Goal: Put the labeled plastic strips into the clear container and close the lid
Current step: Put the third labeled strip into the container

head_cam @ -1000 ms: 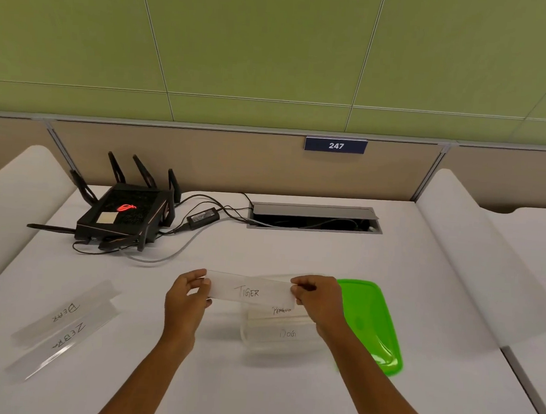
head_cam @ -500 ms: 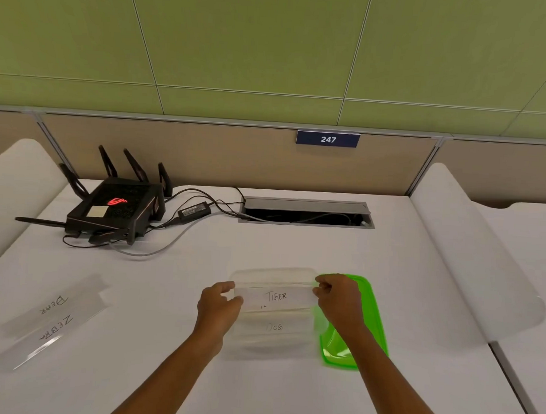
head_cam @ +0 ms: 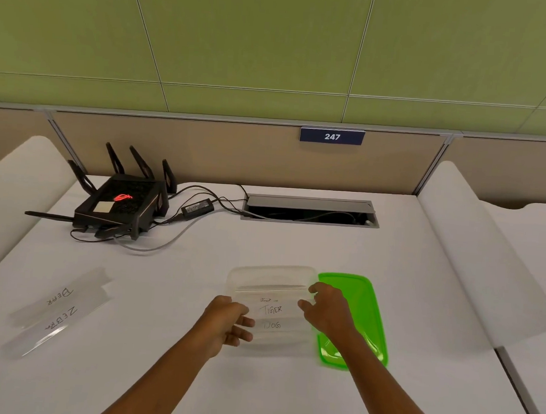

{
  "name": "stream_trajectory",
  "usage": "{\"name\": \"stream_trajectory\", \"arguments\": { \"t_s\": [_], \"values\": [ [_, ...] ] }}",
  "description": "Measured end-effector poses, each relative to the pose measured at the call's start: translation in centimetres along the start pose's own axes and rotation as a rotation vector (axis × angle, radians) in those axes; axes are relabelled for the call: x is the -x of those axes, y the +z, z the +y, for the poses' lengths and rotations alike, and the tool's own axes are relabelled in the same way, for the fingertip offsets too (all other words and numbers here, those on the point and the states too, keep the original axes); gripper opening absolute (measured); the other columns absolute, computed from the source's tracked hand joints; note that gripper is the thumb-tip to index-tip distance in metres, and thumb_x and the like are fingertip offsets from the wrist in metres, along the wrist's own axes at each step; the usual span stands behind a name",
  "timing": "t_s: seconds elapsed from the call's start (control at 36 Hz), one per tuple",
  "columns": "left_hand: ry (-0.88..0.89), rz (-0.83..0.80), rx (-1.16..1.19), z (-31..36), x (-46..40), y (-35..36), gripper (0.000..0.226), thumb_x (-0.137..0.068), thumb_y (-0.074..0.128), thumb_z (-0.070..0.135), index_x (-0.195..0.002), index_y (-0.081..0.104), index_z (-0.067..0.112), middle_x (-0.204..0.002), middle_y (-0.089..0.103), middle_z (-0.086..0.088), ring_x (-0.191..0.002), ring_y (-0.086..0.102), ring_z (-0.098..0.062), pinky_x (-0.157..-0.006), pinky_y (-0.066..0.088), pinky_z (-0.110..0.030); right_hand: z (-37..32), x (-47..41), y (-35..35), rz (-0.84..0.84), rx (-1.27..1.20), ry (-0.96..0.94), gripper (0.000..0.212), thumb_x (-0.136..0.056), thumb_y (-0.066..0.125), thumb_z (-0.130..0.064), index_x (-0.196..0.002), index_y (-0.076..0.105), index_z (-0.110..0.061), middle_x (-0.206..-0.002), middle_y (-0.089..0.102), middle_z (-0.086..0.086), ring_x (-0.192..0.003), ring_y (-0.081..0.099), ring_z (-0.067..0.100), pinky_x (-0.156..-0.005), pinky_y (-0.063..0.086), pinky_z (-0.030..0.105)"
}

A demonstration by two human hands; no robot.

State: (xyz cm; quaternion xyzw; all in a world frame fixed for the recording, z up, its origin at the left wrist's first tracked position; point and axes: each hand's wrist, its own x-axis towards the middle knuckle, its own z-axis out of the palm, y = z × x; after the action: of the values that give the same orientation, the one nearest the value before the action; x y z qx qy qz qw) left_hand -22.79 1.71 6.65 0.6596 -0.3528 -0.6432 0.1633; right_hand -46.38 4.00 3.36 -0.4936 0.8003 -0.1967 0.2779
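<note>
Lying inside the clear container [head_cam: 270, 306] near the table's [head_cam: 295, 246] front edge, the TIGER strip [head_cam: 272, 309] rests above the DOG strip [head_cam: 272, 325]. Left hand [head_cam: 226, 324] and right hand [head_cam: 327, 309] flank it, fingers loosely spread. Green lid [head_cam: 359, 311] lies beside its right wall; BEAR strip [head_cam: 60, 296] and ZEBRA strip [head_cam: 60, 318] sit by the left edge.
</note>
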Motion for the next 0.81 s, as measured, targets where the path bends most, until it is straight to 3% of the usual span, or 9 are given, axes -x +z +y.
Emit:
{"name": "stream_trajectory", "arguments": {
  "t_s": [0.14, 0.19, 0.25, 0.31, 0.58, 0.81],
  "values": [
    [-0.003, -0.028, -0.023, -0.1, -0.1, 0.5, 0.020, -0.096, 0.051, 0.006, -0.113, 0.062, 0.009, -0.085, 0.080, -0.019, -0.057, 0.072, -0.031, -0.045, 0.048, -0.026, -0.1, 0.3, 0.3, -0.068, 0.026, 0.029, 0.044, -0.088, 0.072, -0.038, -0.126, 0.064, -0.016, -0.115, 0.074, 0.009, -0.105, 0.071, 0.030, -0.092, 0.057, 0.036],
    [-0.008, -0.028, -0.041, -0.2, -0.4, 0.7, 0.023, -0.096, 0.050, 0.005, -0.116, 0.061, 0.008, -0.086, 0.080, -0.019, -0.058, 0.073, -0.031, -0.045, 0.049, -0.026, -0.3, 0.6, 0.5, -0.104, 0.007, 0.054, 0.041, -0.089, 0.071, -0.036, -0.124, 0.062, -0.016, -0.096, 0.078, 0.010, -0.084, 0.077, 0.029, -0.077, 0.063, 0.039],
    [-0.003, -0.025, -0.056, -0.3, -0.6, 0.9, 0.027, -0.096, 0.049, 0.004, -0.120, 0.061, 0.007, -0.085, 0.080, -0.019, -0.058, 0.073, -0.030, -0.043, 0.049, -0.026, -0.3, 0.8, 0.7, -0.122, 0.006, 0.068, 0.039, -0.089, 0.070, -0.035, -0.122, 0.061, -0.017, -0.071, 0.074, 0.004, -0.049, 0.070, 0.019, -0.055, 0.060, 0.032],
    [0.005, -0.019, -0.072, -0.4, -0.8, 1.1, 0.031, -0.095, 0.048, 0.003, -0.123, 0.061, 0.006, -0.085, 0.080, -0.020, -0.057, 0.073, -0.030, -0.043, 0.049, -0.026, -0.3, 1.0, 0.8, -0.144, 0.022, 0.075, 0.038, -0.090, 0.069, -0.036, -0.120, 0.060, -0.016, -0.061, 0.070, 0.000, -0.037, 0.061, 0.013, -0.045, 0.055, 0.027],
    [-0.022, 0.012, -0.160, -0.8, -1.8, 2.2, 0.039, -0.089, 0.045, 0.002, -0.125, 0.061, 0.008, -0.075, 0.079, -0.017, -0.051, 0.071, -0.028, -0.040, 0.043, -0.023, -0.4, 0.8, 1.2, -0.213, 0.059, 0.106, 0.033, -0.088, 0.067, -0.040, -0.107, 0.055, -0.016, -0.070, 0.073, 0.002, -0.048, 0.073, 0.019, -0.040, 0.052, 0.026],
    [-0.064, 0.031, -0.184, -0.4, -1.8, 2.4, 0.019, -0.085, 0.048, 0.002, -0.094, 0.062, 0.010, -0.068, 0.073, -0.014, -0.040, 0.061, -0.022, -0.040, 0.034, -0.022, -1.1, 1.1, 0.6, -0.224, 0.114, 0.107, 0.036, -0.088, 0.066, -0.039, -0.112, 0.059, -0.013, -0.078, 0.077, 0.002, -0.053, 0.075, 0.019, -0.061, 0.063, 0.035]
  ]
}}
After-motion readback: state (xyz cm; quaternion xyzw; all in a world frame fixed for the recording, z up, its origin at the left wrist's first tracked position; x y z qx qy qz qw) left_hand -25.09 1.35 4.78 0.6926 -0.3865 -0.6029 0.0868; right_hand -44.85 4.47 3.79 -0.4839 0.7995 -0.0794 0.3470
